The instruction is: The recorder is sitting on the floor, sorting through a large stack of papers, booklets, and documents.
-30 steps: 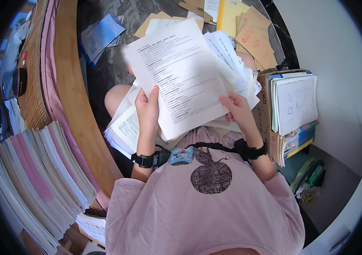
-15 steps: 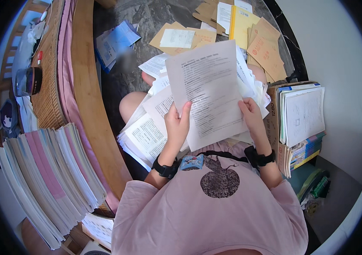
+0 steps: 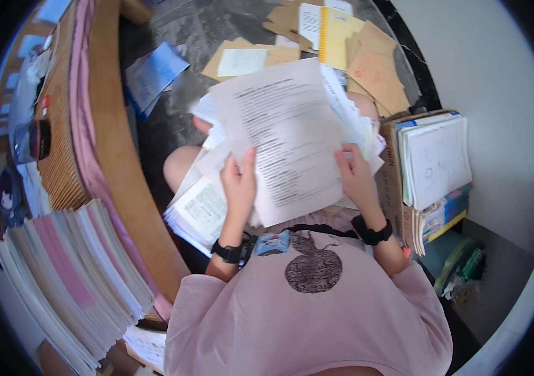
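Note:
A printed sheet of paper (image 3: 289, 138) is held up over my lap, tilted slightly to the left. My left hand (image 3: 239, 183) pinches its left edge, thumb on the printed side. Along the right edge, my right hand (image 3: 356, 172) grips it the same way. I cannot tell whether more than one sheet is in my hands. Underneath, a loose pile of printed papers (image 3: 201, 210) spreads over my crossed legs, partly hidden by the held sheet. Each wrist wears a black strap.
Brown envelopes (image 3: 376, 69) and a yellow spiral notebook (image 3: 336, 41) lie on the dark floor ahead. Blue booklets (image 3: 157, 72) are at the far left. A cardboard box of papers (image 3: 394, 163) stands at my right. Stacked books (image 3: 76, 269) sit on the wooden-edged bed at left.
The whole view has shifted, so most things appear further left. The held sheet has tilted a little more to the left. Both hands keep their grip on its edges.

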`<state>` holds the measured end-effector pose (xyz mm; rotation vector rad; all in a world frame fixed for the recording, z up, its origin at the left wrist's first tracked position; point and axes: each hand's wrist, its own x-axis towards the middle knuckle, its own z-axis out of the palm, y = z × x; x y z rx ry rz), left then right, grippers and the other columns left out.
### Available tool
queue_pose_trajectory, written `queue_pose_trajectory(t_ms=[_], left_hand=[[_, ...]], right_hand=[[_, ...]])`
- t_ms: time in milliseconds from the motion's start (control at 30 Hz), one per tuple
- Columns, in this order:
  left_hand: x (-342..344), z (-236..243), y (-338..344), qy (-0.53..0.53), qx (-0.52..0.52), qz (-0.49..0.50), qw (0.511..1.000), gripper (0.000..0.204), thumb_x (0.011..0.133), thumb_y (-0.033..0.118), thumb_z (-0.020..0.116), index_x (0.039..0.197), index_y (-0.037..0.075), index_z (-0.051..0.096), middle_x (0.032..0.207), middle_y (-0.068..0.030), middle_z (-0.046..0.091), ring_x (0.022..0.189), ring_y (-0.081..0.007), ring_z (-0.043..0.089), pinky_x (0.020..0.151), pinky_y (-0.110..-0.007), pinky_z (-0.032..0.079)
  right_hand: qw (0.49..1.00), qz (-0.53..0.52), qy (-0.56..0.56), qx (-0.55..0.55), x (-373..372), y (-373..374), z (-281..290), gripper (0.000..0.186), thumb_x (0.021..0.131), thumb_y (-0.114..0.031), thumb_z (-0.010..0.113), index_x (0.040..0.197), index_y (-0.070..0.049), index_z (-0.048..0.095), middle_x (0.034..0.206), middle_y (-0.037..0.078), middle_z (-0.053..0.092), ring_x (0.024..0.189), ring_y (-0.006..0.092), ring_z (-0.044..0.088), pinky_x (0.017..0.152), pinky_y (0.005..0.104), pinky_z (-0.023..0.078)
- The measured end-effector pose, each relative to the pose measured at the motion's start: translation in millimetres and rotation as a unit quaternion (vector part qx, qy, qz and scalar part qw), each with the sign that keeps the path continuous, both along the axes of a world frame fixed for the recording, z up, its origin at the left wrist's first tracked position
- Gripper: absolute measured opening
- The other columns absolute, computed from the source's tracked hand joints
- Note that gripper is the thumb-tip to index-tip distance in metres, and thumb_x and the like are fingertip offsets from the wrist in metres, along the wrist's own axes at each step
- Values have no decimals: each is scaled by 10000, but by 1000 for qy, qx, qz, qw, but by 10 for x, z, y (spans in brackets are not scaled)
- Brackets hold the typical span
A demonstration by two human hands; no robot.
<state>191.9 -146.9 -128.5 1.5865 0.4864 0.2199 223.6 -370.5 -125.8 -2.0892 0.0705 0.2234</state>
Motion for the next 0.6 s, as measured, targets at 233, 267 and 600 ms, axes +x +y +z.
queue_pose_trajectory(t_ms=[233, 267, 600], left_hand=[[50, 33, -26, 19, -104, -45, 993, 227, 871, 137, 543, 1012, -40, 554, 860, -67, 618, 736, -70, 546, 641, -194, 431], [42, 17, 7, 24, -63, -63, 996, 222, 873, 140, 540, 1009, -34, 556, 847, -57, 616, 711, -63, 545, 614, -187, 429], [335, 118, 96, -11, -94, -80, 992, 259, 915, 191, 451, 1040, -23, 523, 993, -134, 592, 964, -212, 572, 766, -302, 482]], right_hand=[[970, -63, 142, 188, 46, -153, 106, 237, 861, -242, 553, 960, -30, 514, 619, 20, 569, 558, 91, 512, 485, 252, 397], [961, -40, 142, 232, 42, -189, 18, 254, 862, -239, 554, 983, -17, 532, 689, 12, 578, 626, 89, 520, 551, 235, 415], [798, -516, -165, 264, 35, -1423, 368, 219, 853, -180, 545, 1009, -31, 503, 916, 57, 565, 838, 145, 569, 736, 304, 476]])
